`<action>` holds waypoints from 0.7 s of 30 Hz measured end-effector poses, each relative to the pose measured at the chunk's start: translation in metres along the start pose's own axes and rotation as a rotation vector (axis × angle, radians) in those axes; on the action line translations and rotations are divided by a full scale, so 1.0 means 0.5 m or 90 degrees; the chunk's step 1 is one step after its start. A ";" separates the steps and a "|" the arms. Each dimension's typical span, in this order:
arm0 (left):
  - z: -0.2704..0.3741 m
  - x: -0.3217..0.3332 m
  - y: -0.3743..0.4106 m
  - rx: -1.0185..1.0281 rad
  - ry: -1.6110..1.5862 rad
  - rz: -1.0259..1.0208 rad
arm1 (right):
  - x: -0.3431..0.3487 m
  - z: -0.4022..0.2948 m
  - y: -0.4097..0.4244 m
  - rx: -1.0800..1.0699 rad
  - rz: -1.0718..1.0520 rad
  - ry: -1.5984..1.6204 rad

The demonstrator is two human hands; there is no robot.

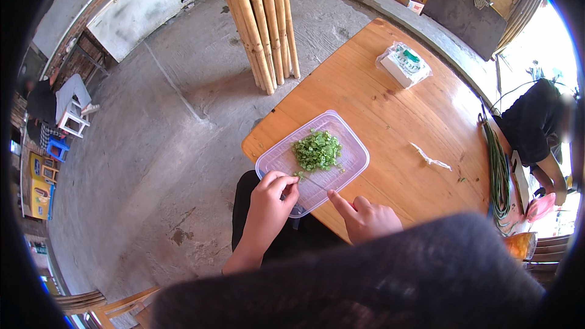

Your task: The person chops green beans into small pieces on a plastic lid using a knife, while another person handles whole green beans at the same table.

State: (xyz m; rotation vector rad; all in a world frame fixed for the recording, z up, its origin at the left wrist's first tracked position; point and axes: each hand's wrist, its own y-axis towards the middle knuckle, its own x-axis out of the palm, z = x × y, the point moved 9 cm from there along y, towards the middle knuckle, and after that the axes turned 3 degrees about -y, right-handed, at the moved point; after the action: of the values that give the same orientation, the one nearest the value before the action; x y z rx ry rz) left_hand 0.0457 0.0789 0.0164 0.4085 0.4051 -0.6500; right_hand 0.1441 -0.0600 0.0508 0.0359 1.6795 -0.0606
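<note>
A translucent plastic lid or shallow tray [355, 148] overhangs the corner of the wooden table [393, 123]. Chopped green onion [316, 150] is heaped on it. At the near left side of the heap, my left hand [274, 194] pinches a small bit of green onion [299, 175] between thumb and fingers. My right hand [368, 219] grips a knife by its red handle, the index finger stretched along its back. The thin knife blade [317, 184] points left over the plastic, its tip close to my left fingertips. My dark sleeve hides part of the right forearm.
A plastic-wrapped pack of tissues [405, 66] and a twisted white strip [429, 159] lie on the table. Long green stalks [497, 173] hang over its right end, beside a person in black [530, 123]. Bamboo poles [265, 27] stand past the far edge. Other people sit far left.
</note>
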 end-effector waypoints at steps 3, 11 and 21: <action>-0.004 0.000 -0.002 -0.003 -0.001 0.005 | 0.004 -0.002 0.001 -0.009 0.004 0.003; -0.002 0.000 -0.002 -0.012 0.005 0.002 | 0.019 0.003 0.011 0.004 -0.020 0.072; -0.004 0.003 0.001 -0.027 -0.016 0.011 | -0.002 0.006 -0.006 0.023 -0.003 0.031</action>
State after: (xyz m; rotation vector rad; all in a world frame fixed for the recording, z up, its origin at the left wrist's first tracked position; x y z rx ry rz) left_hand 0.0467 0.0796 0.0139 0.3633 0.3906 -0.6277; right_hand 0.1470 -0.0631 0.0516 0.0618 1.7273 -0.0941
